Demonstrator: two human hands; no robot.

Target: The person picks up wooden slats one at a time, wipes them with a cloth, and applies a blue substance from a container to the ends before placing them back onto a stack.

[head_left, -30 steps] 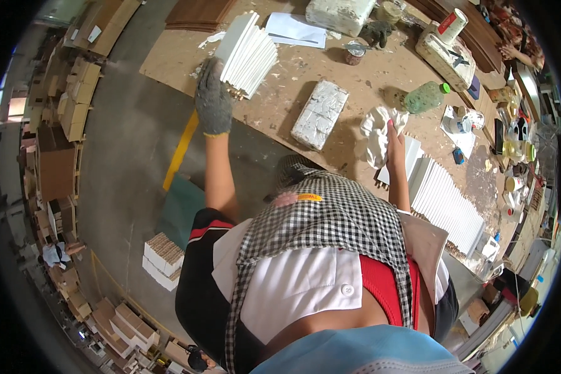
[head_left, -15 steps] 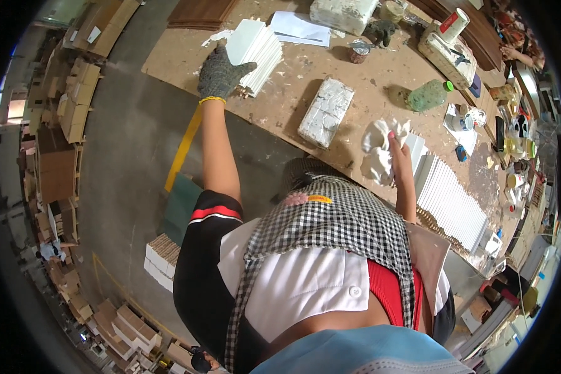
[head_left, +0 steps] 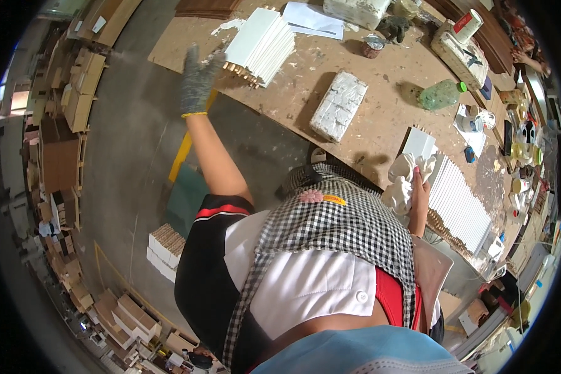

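Observation:
My left hand (head_left: 199, 78), in a grey work glove with a yellow cuff, is raised at the left edge of the workbench. Its fingers are spread and hold nothing. Beside it on the bench lies a fanned stack of white panels (head_left: 258, 47) with small pegs at the near end. My bare right hand (head_left: 421, 190) is closed around a crumpled white cloth (head_left: 400, 187). That cloth is against the near end of a long row of white panels (head_left: 458, 199). One white panel (head_left: 419, 142) at the row's far end also shows pegs.
On the bench (head_left: 280, 106) sit a wrapped white block (head_left: 338, 107), a green-capped bottle (head_left: 439, 95), a small tin (head_left: 373, 46), white paper (head_left: 315, 22) and a cup (head_left: 467, 26) on a stained block. Cartons (head_left: 84, 81) line the left side. Another person's hand (head_left: 527, 59) shows at far right.
My left hand has come off the left panel stack and moved left, away from it. My right hand has drawn the cloth nearer my body, along the panel row. The view has shifted slightly.

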